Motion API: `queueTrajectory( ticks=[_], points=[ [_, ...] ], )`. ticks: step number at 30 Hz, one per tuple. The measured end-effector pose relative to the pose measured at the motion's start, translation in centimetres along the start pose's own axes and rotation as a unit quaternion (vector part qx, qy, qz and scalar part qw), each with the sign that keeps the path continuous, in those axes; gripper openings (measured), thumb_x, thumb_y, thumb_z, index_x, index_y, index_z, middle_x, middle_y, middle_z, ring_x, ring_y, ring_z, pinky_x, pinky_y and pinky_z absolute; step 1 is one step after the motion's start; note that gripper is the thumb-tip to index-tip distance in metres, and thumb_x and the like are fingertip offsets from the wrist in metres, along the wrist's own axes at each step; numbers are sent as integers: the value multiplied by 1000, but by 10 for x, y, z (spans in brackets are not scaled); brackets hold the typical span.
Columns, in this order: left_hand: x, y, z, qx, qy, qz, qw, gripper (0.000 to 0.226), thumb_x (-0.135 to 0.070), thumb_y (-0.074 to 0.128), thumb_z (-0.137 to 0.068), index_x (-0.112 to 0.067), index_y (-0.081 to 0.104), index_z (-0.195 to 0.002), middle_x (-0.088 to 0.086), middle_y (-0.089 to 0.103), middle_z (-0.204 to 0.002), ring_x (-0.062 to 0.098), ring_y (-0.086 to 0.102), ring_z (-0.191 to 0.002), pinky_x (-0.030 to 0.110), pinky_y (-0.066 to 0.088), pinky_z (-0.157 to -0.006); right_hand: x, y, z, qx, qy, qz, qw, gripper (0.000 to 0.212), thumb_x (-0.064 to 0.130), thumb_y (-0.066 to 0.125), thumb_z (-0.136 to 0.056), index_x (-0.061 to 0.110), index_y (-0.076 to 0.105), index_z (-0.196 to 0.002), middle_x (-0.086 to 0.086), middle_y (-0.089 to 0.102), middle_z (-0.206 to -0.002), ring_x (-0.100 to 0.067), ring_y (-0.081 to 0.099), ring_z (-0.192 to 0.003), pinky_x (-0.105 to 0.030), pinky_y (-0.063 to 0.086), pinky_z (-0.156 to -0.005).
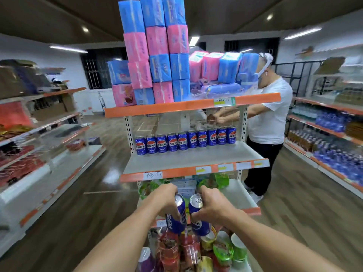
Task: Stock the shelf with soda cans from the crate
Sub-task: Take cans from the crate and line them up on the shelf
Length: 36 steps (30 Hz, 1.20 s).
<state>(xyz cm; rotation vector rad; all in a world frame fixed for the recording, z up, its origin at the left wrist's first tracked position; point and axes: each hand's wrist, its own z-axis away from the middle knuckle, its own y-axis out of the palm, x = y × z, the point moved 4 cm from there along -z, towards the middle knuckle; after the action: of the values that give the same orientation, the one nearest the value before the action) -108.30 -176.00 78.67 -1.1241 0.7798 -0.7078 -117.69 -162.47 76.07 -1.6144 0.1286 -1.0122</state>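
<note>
My left hand (pixel 164 200) grips a blue Pepsi can (pixel 177 218) and my right hand (pixel 211 207) grips a second blue can (pixel 198 219). Both cans are held side by side, tops tilted toward me, below the front of the middle shelf (pixel 188 160). At the back of that grey shelf stands a row of several blue Pepsi cans (pixel 185 140), labels facing out. The shelf's front half is bare. No crate is in view.
Pink and blue packs (pixel 157 61) are stacked on the top shelf. Snack cups and packets (pixel 196 250) fill the lower shelves under my hands. A person in a white shirt (pixel 269 118) works at the unit's right end. Stocked shelving lines both aisles.
</note>
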Motion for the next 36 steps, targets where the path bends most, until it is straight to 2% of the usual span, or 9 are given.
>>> queueTrajectory(
  ticks=[5, 7, 10, 18, 20, 22, 25, 32, 36],
  points=[
    [16, 1, -10, 4, 5, 36, 999, 66, -34, 93, -59, -18, 61, -114, -1, 63, -110, 20, 66, -91, 31, 56, -65, 6, 3, -12, -4, 3, 22, 1000, 54, 43, 82, -59, 21, 50, -95, 3, 57, -91, -13, 54, -74, -22, 37, -49],
    [22, 1, -9, 0, 4, 58, 998, 67, -32, 93, -60, -20, 59, -117, -2, 61, -113, 18, 65, -92, 27, 52, -61, 11, 5, -18, -12, 2, 26, 1000, 54, 44, 82, -58, 21, 51, -96, 3, 58, -91, -13, 55, -75, -24, 42, -51],
    [32, -3, -5, -2, 2, 70, 998, 66, -31, 93, -62, -19, 59, -117, -2, 61, -112, 19, 63, -93, 26, 49, -60, 20, 10, -26, -14, 6, 10, 1000, 57, 46, 84, -54, 23, 54, -96, 4, 61, -92, -14, 60, -80, -32, 57, -65],
    [85, -41, -35, -19, -2, 48, 999, 64, -36, 91, -62, -17, 62, -115, 1, 68, -112, 21, 67, -97, 38, 59, -80, 67, 20, -74, -21, -16, -8, 1000, 57, 46, 81, -53, 20, 54, -96, 1, 64, -92, -17, 64, -82, -40, 60, -71],
    [104, -58, -52, -24, -1, 48, 999, 63, -35, 92, -63, -16, 63, -116, 2, 69, -113, 21, 68, -97, 36, 59, -72, 82, 23, -96, -24, -15, -8, 1000, 56, 46, 81, -53, 21, 55, -96, 2, 64, -92, -17, 64, -82, -39, 60, -71],
    [124, -76, -70, -31, 2, 36, 999, 65, -35, 91, -64, -16, 62, -119, 1, 67, -116, 20, 66, -99, 28, 51, -60, 96, 25, -120, -36, -8, -23, 999, 56, 47, 81, -53, 20, 57, -96, 1, 65, -94, -18, 65, -84, -41, 60, -72],
    [149, -102, -100, -38, 23, 5, 999, 67, -37, 89, -67, -16, 57, -122, 1, 63, -119, 19, 59, -95, 25, 38, -55, 118, 27, -156, -53, 4, -42, 998, 54, 44, 82, -57, 18, 58, -98, 0, 66, -95, -19, 65, -85, -41, 60, -73],
    [195, -139, -161, -43, 44, 9, 998, 74, -33, 89, -68, -15, 56, -132, 2, 62, -127, 22, 61, -109, 31, 50, -72, 155, 29, -223, -83, 20, -54, 995, 55, 42, 84, -58, 19, 58, -102, 0, 66, -98, -18, 65, -87, -41, 59, -77],
    [216, -138, -190, -39, 41, 26, 998, 80, -31, 90, -68, -15, 53, -138, 4, 61, -134, 24, 61, -116, 37, 56, -89, 161, 32, -252, -89, 24, -45, 995, 54, 40, 85, -59, 20, 57, -102, 1, 64, -99, -17, 63, -89, -37, 59, -77]
  ],
)
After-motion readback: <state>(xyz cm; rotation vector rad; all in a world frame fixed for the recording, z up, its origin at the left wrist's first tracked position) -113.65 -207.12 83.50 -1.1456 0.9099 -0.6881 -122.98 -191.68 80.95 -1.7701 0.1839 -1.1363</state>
